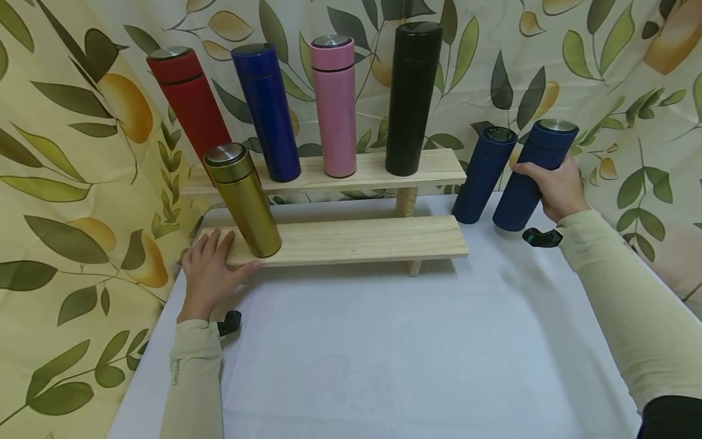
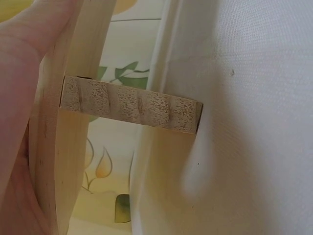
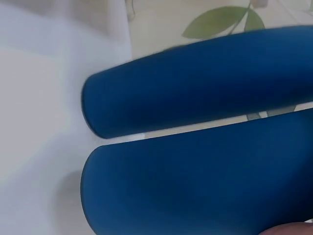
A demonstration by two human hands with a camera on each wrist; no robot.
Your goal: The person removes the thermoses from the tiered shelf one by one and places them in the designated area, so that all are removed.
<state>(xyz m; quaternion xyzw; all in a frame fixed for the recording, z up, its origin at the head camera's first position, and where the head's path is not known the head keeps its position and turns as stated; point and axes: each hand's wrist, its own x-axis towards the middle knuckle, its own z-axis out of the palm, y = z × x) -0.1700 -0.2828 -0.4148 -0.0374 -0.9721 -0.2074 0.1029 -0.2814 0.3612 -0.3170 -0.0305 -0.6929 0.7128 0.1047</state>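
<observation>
My right hand (image 1: 560, 188) grips a dark blue thermos bottle (image 1: 523, 192) with a silver lid around its upper part, at the right of the table. A slimmer dark blue bottle (image 1: 482, 177) stands just left of it; in the right wrist view the gripped bottle (image 3: 195, 181) lies alongside that slimmer one (image 3: 195, 88). On the left end of the lower wooden shelf (image 1: 356, 241) rests my left hand (image 1: 211, 277), fingers spread over the board and thumb along its front edge. A gold bottle (image 1: 247, 210) stands on this board, right beside the fingers.
Red (image 1: 192, 100), blue (image 1: 269, 116), pink (image 1: 334, 113) and black (image 1: 414, 100) bottles stand along the upper shelf (image 1: 373, 174). A short wooden leg (image 2: 132, 103) holds up the lower board. White cloth (image 1: 395, 341) covers the table; leaf-patterned curtains (image 1: 77, 201) hang behind and at the left.
</observation>
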